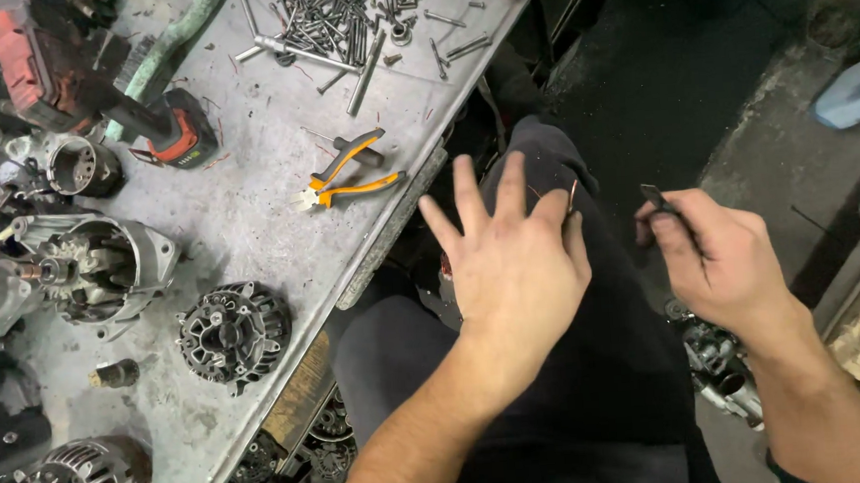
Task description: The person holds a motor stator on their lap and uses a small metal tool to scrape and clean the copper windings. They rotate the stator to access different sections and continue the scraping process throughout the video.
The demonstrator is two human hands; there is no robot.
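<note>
Wire [572, 195], thin and copper-coloured, sits pinched at the left hand's [513, 256] thumb side, over the person's dark-trousered lap; the other fingers spread wide, so that grip is mostly open. Far left on the grey surface [249, 213] lie an alternator housing [93, 267], a black finned part [234, 333], orange-handled pliers [346, 177] and a heap of bolts [347, 18]. Right of the wire, the right hand [725, 263] closes its grip on a small dark tool [658, 198].
</note>
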